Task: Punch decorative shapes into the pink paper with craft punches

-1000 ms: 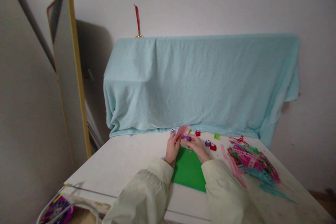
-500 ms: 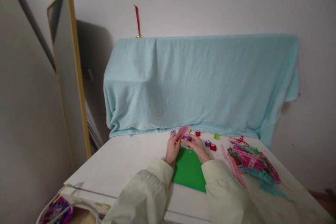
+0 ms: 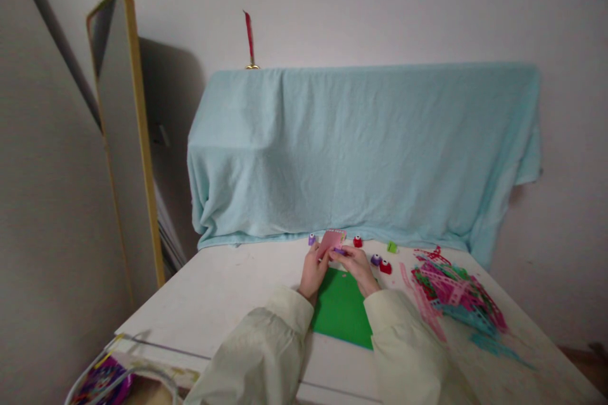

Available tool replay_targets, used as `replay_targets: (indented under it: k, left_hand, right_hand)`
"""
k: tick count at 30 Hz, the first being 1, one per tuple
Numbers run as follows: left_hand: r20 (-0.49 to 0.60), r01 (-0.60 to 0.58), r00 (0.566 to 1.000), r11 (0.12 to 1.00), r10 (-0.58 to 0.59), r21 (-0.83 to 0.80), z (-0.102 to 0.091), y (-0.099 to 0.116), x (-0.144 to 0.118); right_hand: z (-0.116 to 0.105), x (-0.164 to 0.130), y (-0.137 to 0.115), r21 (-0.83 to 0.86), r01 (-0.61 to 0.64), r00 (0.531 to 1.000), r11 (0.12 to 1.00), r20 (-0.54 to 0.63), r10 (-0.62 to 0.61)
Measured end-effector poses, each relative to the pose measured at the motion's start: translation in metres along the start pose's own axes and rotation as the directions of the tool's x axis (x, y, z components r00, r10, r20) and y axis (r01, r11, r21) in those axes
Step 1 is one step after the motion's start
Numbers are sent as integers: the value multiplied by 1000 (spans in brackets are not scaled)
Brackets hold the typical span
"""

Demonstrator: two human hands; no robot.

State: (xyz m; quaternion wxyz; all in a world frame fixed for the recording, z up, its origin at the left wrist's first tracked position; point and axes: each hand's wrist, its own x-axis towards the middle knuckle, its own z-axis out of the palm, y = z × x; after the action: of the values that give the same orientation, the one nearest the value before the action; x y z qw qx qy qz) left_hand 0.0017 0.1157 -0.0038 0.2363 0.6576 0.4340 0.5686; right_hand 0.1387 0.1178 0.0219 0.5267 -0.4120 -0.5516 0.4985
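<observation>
I am watching the left hand (image 3: 312,271) gripping a pink paper piece (image 3: 329,242) while the right hand (image 3: 357,267) is pinching a purple punch (image 3: 339,251) on its edge, near the table's (image 3: 223,291) far edge. Judging by the punched strips (image 3: 453,294) heaped rightward and the untouched green sheet (image 3: 342,307), much is done, more remaining.

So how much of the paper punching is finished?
A good deal looks done: a heap of punched strips in pink, red and teal lies on the table. In hand now: the left hand holds a pink paper piece, while the right hand presses a purple punch against it. Probably left: the green sheet, which looks whole. More small punches wait nearby.
</observation>
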Motion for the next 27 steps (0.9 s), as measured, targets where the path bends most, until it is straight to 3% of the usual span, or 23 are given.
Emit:
replay_targets:
  k: [10,19,27]
  left_hand:
    - [-24,68,997,997,-69,-33,-2,5,1]
    - [-35,80,996,995,-82,-52,-8,20,2]
    - [-23,83,996,996,-83,-31,-7,17,2]
  right_hand:
    - [1,-2,-3,10,19,998,1000,55,-20]
    - [2,-2,1,-59,-8,1000,998,23,9]
    - [1,-2,2,-89,-49,998,995,21,52]
